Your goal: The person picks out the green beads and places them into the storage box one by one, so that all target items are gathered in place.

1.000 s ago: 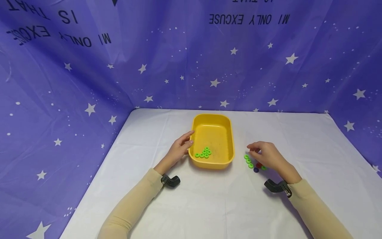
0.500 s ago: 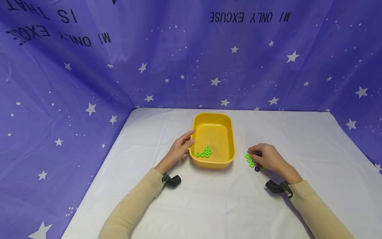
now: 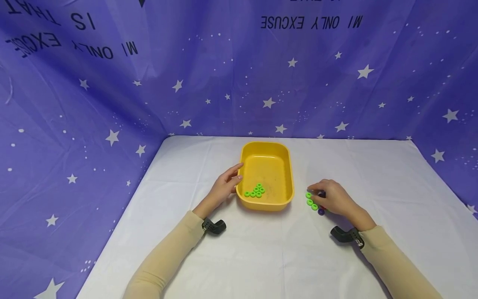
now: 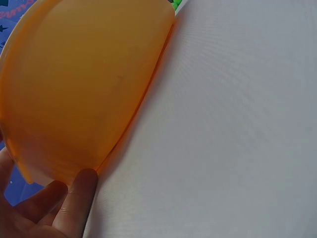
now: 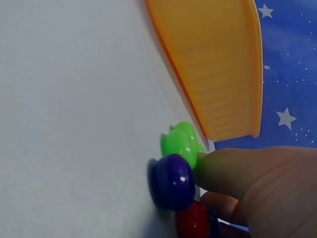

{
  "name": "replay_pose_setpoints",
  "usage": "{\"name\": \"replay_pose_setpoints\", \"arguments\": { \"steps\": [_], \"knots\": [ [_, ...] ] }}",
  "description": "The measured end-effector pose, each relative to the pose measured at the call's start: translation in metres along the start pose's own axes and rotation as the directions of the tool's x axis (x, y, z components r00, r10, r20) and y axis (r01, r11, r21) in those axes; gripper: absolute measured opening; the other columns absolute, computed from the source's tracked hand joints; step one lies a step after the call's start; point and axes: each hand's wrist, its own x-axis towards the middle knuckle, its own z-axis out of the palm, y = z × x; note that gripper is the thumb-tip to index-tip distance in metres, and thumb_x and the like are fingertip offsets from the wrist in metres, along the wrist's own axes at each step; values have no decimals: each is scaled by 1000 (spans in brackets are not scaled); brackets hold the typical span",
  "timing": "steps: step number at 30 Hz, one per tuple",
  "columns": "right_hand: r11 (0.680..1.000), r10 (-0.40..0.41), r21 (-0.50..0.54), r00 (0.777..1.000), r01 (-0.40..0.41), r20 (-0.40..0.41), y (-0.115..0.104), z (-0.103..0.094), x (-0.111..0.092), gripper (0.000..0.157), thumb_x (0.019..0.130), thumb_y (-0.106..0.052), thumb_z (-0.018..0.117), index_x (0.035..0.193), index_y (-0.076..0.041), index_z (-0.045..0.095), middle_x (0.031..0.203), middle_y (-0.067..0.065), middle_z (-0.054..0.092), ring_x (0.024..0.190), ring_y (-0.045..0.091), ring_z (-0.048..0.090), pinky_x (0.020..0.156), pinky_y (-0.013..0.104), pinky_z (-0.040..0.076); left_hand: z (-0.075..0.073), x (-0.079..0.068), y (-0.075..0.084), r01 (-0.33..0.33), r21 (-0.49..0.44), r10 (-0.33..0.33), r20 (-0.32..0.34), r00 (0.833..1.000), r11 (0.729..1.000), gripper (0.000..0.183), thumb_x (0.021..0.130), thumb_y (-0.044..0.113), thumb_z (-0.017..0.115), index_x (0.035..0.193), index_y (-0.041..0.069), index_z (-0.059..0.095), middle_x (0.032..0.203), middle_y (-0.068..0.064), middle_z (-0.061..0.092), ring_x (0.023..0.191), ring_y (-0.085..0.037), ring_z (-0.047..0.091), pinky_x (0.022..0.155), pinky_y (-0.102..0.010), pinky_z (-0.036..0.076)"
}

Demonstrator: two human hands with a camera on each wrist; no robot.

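A yellow plastic tray stands mid-table with several green ring-shaped beads in its near left corner. My left hand rests against the tray's left side, thumb and fingers touching the wall. To the right of the tray, my right hand is low over a small group of beads. Its thumb touches a green bead; whether it pinches one I cannot tell. Close by lie a dark blue bead and a red bead, partly under the hand in the head view.
White cloth covers the table. Purple star-printed fabric hangs behind it and along both sides. Each wrist carries a black camera mount, one on the left and one on the right.
My right hand has come down and slightly left over the beads, hiding more of them. The nearby green beads have shifted slightly. Left hand and tray stay put.
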Motion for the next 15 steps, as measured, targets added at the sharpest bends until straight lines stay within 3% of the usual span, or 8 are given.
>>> {"name": "replay_pose_setpoints", "arguments": {
  "steps": [5, 15],
  "knots": [
    [1000, 5, -11, 1000, -5, 2, -1, 2, -1, 25, 87, -9, 74, 112, -9, 78, 93, 2, 69, 85, 18, 57, 76, 36, 53, -1, 0, 0, -6, -5, 6, 4, 1000, 1000, 52, 106, 27, 53, 157, 25, 41, 157, -20, 44, 128, -37, 59, 89, -36, 65],
    [999, 10, -35, 1000, -10, 5, -2, 2, -2, 21, 89, -12, 75, 110, -12, 80, 96, 5, 70, 86, 19, 57, 75, 35, 51, -1, 1, -1, -6, -13, 6, 7, 1000, 1000, 52, 107, 26, 53, 157, 25, 41, 156, -20, 45, 129, -38, 58, 88, -34, 65]
  ]
}}
